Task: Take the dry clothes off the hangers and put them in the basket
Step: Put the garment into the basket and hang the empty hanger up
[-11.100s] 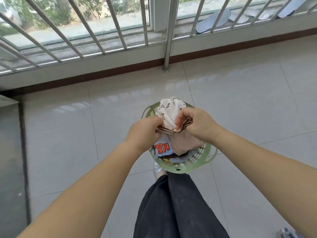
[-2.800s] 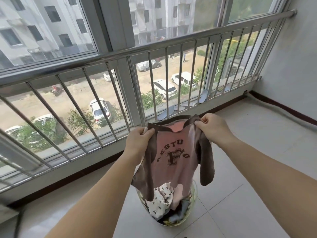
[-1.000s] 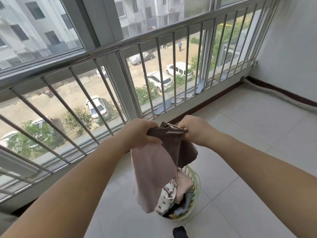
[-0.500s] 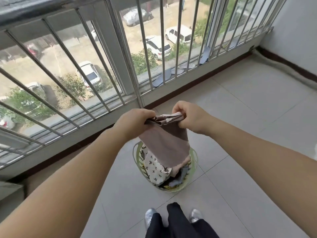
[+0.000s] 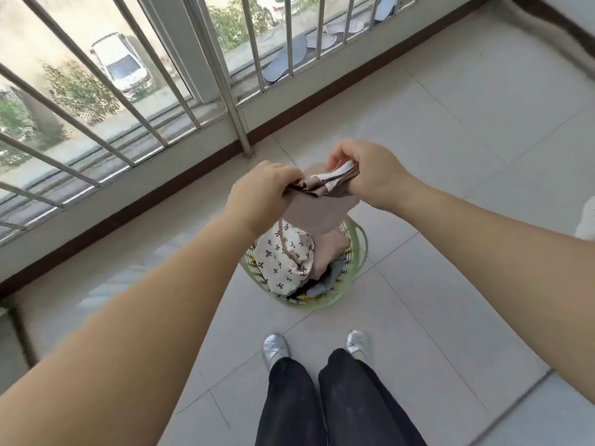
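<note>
A folded brown and pink shirt [image 5: 318, 209] hangs just above the green basket [image 5: 356, 252] on the tiled floor. My left hand [image 5: 260, 197] grips its bunched top edge on the left, and my right hand [image 5: 367, 170] pinches the same edge on the right. Inside the basket lie a white garment with small dark bows [image 5: 283, 262], a beige piece [image 5: 331, 252] and a grey one [image 5: 325, 284]. No hanger is in view.
A metal railing [image 5: 225, 75] and a low wall with a brown skirting run along the left and back. My legs in black trousers and silver shoes [image 5: 277, 349] stand just behind the basket. Something white [image 5: 586, 220] shows at the right edge.
Both hands have lowered the folded shirt toward the basket, and my view has tilted down so the feet and more floor show.
</note>
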